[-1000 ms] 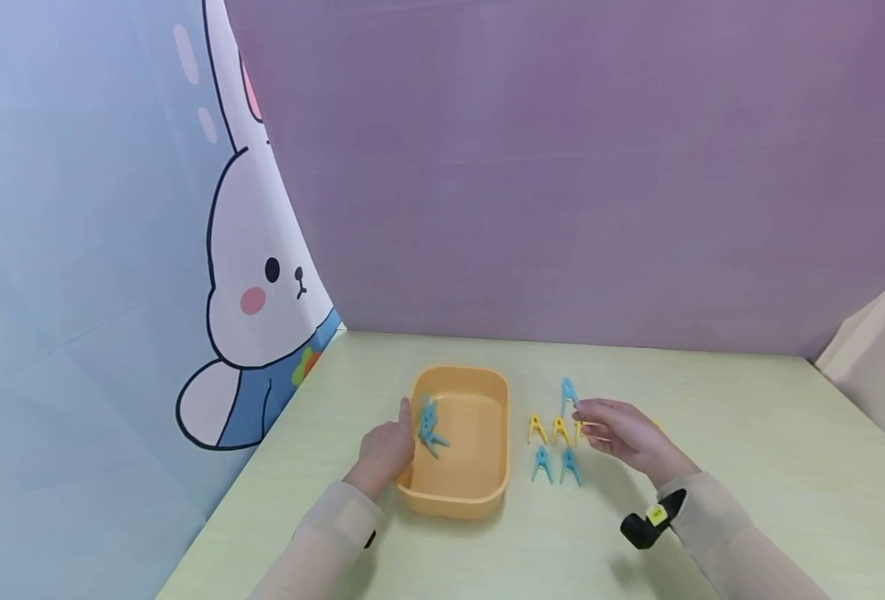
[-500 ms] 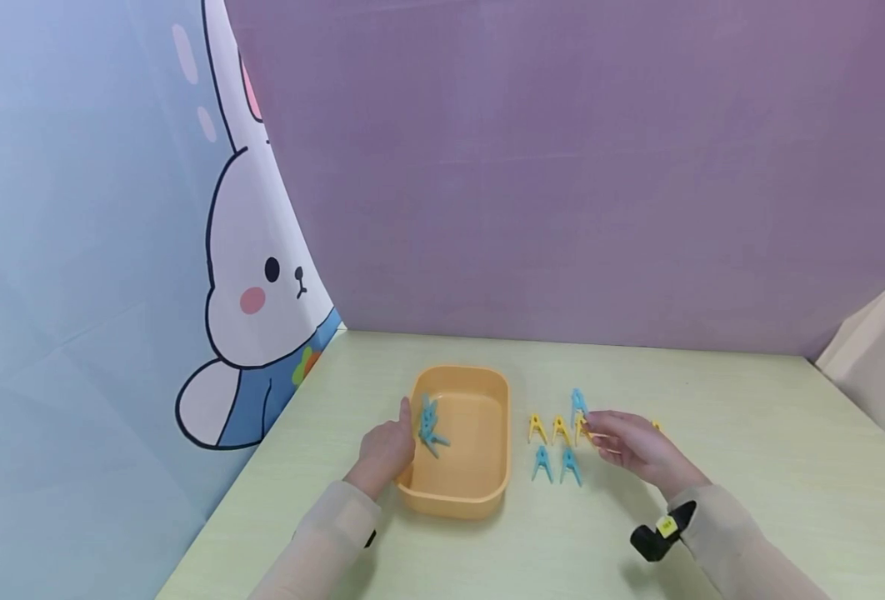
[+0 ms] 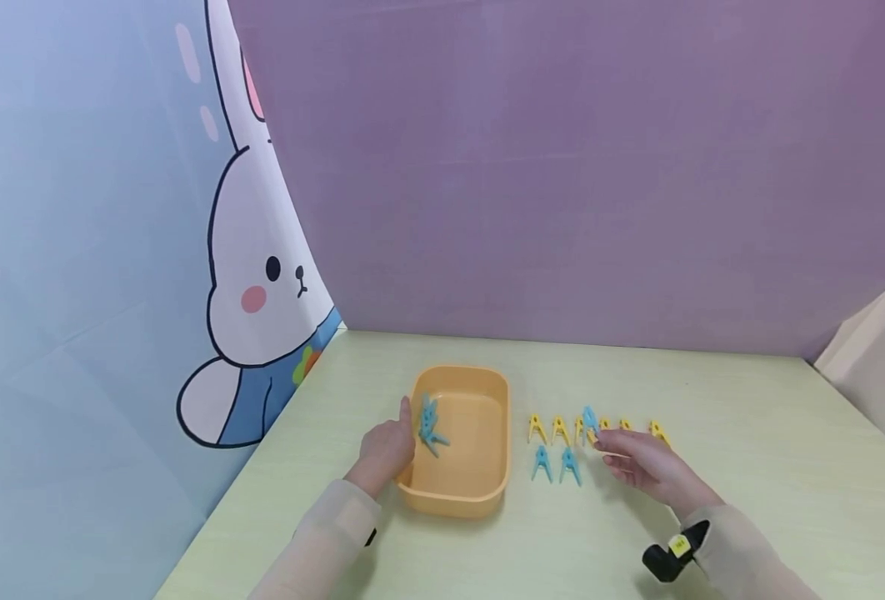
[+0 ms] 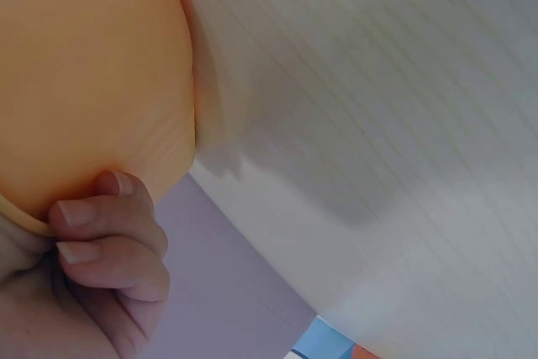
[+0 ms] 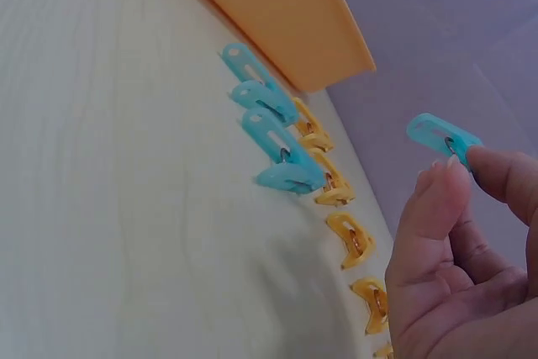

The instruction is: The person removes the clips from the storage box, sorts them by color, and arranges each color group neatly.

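Nearest the person, a black wrist camera (image 3: 667, 560) juts from the right sleeve (image 3: 738, 546); should the forearm drop, it could catch on the desk (image 3: 562, 550). The left hand (image 3: 384, 450) has its fingers folded round the left rim of the bin (image 3: 453, 506), no slack seen; a careless pull could drag or tip it. The right hand (image 3: 648, 467) pinches one blue clip (image 3: 589, 417) between thumb and forefinger, parted only by the clip's thickness, the other fingers loosely bent. The hold takes in little of the clip, so off-centre pressure could twist it loose. Two further blue clips (image 3: 542, 464) rest on the desk just right of the bin; a low sweep of the hand could scatter them. More blue clips (image 3: 429, 421) lie heaped inside the bin, number unclear, and could interlock. Beyond the pair runs a row of yellow clips (image 3: 536, 429). The held clip is raised, overlapping that row in the head view; lowered there, it could knock a neighbour askew.
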A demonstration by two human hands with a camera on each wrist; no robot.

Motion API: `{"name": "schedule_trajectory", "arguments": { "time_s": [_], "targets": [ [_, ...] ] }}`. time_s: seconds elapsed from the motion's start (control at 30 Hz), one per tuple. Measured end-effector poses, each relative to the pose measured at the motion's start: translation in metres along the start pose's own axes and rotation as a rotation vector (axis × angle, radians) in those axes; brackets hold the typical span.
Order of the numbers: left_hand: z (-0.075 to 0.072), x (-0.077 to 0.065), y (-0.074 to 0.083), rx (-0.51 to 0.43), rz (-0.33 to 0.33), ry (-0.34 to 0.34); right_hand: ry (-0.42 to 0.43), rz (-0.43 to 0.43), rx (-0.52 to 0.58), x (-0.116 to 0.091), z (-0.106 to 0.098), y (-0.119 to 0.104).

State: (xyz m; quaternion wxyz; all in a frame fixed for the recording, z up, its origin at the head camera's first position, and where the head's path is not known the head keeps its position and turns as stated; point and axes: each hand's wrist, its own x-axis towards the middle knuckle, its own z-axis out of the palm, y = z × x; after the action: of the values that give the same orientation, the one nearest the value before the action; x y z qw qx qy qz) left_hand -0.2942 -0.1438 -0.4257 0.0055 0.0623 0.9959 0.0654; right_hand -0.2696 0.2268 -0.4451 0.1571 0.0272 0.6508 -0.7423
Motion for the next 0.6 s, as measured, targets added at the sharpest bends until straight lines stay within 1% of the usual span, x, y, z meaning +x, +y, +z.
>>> {"name": "schedule_trajectory", "arguments": {
  "time_s": [0.13, 0.23, 0.27, 0.37, 0.43, 0.47, 0.5, 0.6],
  "targets": [
    [-0.001, 0.000, 0.000, 0.009, -0.004, -0.002, 0.020, 0.013, -0.006, -0.002, -0.001, 0.003],
    [-0.001, -0.001, 0.000, 0.008, -0.009, -0.008, 0.016, 0.029, -0.001, -0.002, -0.003, 0.006],
    [-0.001, -0.001, 0.000, 0.007, -0.011, -0.009, 0.000, 0.033, 0.007, -0.002, -0.004, 0.007],
    [-0.002, -0.001, 0.000, 0.007, -0.012, -0.012, -0.004, 0.046, -0.011, -0.003, -0.006, 0.009],
    [-0.002, -0.002, 0.000, 0.007, -0.012, -0.015, 0.015, 0.051, -0.054, -0.005, -0.006, 0.011],
    [-0.002, -0.002, 0.000, 0.006, -0.009, -0.015, 0.028, 0.050, -0.090, -0.005, -0.006, 0.012],
    [-0.003, -0.002, 0.000, 0.005, -0.006, -0.014, 0.060, 0.053, -0.136, -0.006, -0.004, 0.013],
    [-0.003, -0.003, 0.001, 0.000, 0.002, -0.011, 0.104, 0.057, -0.246, -0.007, -0.001, 0.014]
  ]
}}
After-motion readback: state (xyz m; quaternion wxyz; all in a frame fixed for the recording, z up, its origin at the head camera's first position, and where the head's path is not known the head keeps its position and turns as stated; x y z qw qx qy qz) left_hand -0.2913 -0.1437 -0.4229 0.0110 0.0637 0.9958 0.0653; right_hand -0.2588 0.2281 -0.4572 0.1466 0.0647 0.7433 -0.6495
